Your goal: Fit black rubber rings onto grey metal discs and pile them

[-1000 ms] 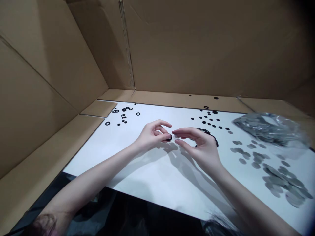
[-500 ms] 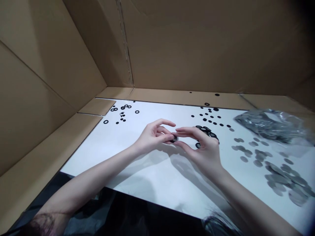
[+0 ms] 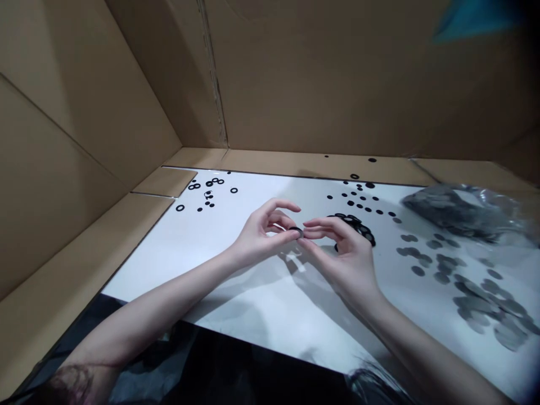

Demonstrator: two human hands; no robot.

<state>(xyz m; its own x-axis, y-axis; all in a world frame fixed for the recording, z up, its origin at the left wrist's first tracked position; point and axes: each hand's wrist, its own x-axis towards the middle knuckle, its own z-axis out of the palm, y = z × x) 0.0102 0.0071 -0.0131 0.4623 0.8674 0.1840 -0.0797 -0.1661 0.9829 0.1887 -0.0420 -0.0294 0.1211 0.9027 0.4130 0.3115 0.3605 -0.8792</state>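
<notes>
While the two hands meet above a white board, the left hand pinches a small black ring between its thumb and first fingers. The fingertips of the right hand press in from the other side, beside a grey disc, though it is too small to tell how the two fit. The other fingers curl and do not spread. This pinch is the step in hand, and it calls for steady fingers. A heap of black rings lies at 1 o'clock, a clear plastic bag at 2 o'clock, and grey metal discs at 3 o'clock.
</notes>
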